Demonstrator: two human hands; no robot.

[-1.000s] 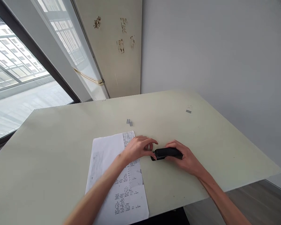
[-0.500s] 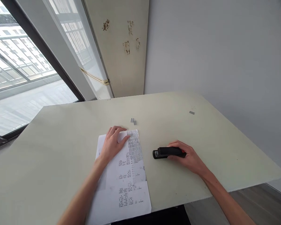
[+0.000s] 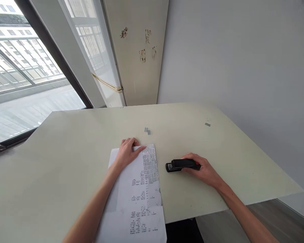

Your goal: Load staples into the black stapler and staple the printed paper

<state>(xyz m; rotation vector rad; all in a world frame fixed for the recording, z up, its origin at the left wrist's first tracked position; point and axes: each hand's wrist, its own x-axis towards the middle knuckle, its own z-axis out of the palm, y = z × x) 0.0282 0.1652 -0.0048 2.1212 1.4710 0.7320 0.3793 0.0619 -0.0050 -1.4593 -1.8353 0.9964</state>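
Note:
Printed sheets of paper (image 3: 131, 209) lie on the table, with dense rows of small grey marks near their far right corner. My left hand (image 3: 128, 152) grips their far edge, thumb on top and fingers curled over the edge; the fingertips are partly hidden. To the right of the paper, a black stapler (image 3: 182, 164) rests on the tabletop, its front pointing left toward the sheets. My right hand (image 3: 201, 170) is wrapped around its rear end. A gap of bare table separates the stapler from the paper.
Small grey strips, seemingly staples (image 3: 147, 131), lie just beyond the paper. Another grey strip (image 3: 207, 124) sits farther right. The pale table (image 3: 78, 152) ends at a wall (image 3: 230, 60) and a cabinet (image 3: 136, 77); a window is at left.
My left hand has gone from resting flat on the sheets to gripping their far edge. The paper has shifted slightly right and nearer. The stapler has barely moved.

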